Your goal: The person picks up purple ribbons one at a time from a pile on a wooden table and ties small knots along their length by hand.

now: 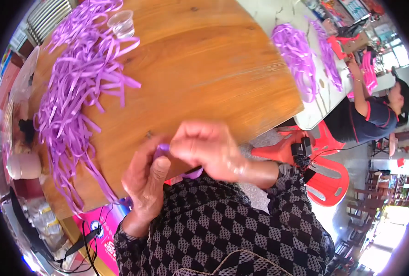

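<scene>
Both of my hands meet over the near edge of the wooden table, working on a purple ribbon (163,147). My left hand (147,177) is curled, with the ribbon between its thumb and fingers. Slightly blurred, my right hand (209,149) has its fingers bent together at the same ribbon. A loose end of purple ribbon shows below the right hand, near my lap. To the left, a long heap of purple ribbons (71,92) lies along the table, some strands hanging over its near edge.
The brown wooden table (204,60) adjoins a white marbled table (315,112) carrying more purple ribbons (296,55). A clear plastic cup (121,24) stands by the heap. Red stools (326,181) are at the right, one bearing a black device (301,149). Another person (370,115) works beyond them.
</scene>
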`<state>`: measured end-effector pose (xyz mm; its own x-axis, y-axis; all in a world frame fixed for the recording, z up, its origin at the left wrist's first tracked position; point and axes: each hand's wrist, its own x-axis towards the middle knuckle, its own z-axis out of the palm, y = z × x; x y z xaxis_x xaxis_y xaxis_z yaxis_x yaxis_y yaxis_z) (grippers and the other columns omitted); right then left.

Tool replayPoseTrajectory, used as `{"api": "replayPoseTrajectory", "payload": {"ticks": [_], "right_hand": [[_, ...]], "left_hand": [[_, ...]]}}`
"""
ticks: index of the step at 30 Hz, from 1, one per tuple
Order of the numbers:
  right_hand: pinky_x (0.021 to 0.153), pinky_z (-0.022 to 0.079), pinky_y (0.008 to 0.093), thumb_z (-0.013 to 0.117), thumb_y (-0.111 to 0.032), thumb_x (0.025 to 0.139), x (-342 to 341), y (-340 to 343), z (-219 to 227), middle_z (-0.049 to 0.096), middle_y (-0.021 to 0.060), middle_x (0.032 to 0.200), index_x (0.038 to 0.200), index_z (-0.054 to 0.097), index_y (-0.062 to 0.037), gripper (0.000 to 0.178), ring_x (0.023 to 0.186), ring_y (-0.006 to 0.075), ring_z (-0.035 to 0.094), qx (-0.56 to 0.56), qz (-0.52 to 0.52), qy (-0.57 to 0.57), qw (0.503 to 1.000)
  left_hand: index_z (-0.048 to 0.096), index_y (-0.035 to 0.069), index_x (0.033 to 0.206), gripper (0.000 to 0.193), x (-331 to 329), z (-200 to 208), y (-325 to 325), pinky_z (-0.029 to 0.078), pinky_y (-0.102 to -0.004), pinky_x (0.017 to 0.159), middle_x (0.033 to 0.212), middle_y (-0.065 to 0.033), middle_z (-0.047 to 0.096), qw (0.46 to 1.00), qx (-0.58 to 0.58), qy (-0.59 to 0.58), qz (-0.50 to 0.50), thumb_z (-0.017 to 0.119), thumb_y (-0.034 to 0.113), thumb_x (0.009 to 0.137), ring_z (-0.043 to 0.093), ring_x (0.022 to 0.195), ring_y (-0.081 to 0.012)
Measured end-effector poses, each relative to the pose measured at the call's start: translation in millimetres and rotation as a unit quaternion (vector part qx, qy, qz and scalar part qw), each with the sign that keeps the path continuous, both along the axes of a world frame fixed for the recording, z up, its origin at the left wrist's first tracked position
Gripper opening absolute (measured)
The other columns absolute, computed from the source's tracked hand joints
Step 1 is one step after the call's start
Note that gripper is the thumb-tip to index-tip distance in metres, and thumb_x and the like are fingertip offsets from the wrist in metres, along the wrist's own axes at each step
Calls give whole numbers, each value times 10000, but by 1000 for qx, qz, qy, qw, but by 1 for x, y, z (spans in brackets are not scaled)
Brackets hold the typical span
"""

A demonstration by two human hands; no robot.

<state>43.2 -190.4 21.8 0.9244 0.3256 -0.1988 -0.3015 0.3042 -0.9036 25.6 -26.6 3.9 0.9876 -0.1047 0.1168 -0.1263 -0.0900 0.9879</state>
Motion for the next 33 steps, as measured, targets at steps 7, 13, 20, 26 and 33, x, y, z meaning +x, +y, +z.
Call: {"api": "replayPoseTrajectory", "payload": {"ticks": [7,13,20,26,33], "right_hand": [[391,234,176,560,-55,817,120,-105,54,466,-2,588,798,570,53,110,442,40,349,-74,-162,-156,972],[493,366,222,617,-196,795,244,-196,22,578,39,737,959,607,10,263,550,98,468,-434,-230,-245,836],[776,442,383,565,-179,750,207,-98,6,627,61,960,1013,615,-113,276,876,267,558,-750,-191,-421,473],[617,467,232,587,-141,848,117,-31,-15,650,31,799,908,641,3,164,691,87,574,-332,-17,-324,886],[515,441,260,592,-314,829,75,16,-4,616,59,654,791,634,-27,292,564,115,558,-311,161,-99,931]], "left_hand": [[272,-4,1338,732,14,10,10,438,-339,825,1127,-133,501,991,77,-81,-74,665,37,721,547,926,-257],[552,-12,1066,435,57,22,43,460,-407,757,989,-173,570,910,327,-253,-17,678,98,664,552,881,-352],[593,13,784,213,128,6,35,476,-397,544,707,-127,602,825,527,-191,76,640,208,711,598,626,-299],[564,71,701,123,115,-29,25,437,-386,427,575,-83,555,780,577,-243,20,577,191,725,566,490,-254],[503,58,689,155,33,-5,-14,437,-358,468,638,-90,510,869,294,-376,-128,643,125,698,541,551,-248]]}}
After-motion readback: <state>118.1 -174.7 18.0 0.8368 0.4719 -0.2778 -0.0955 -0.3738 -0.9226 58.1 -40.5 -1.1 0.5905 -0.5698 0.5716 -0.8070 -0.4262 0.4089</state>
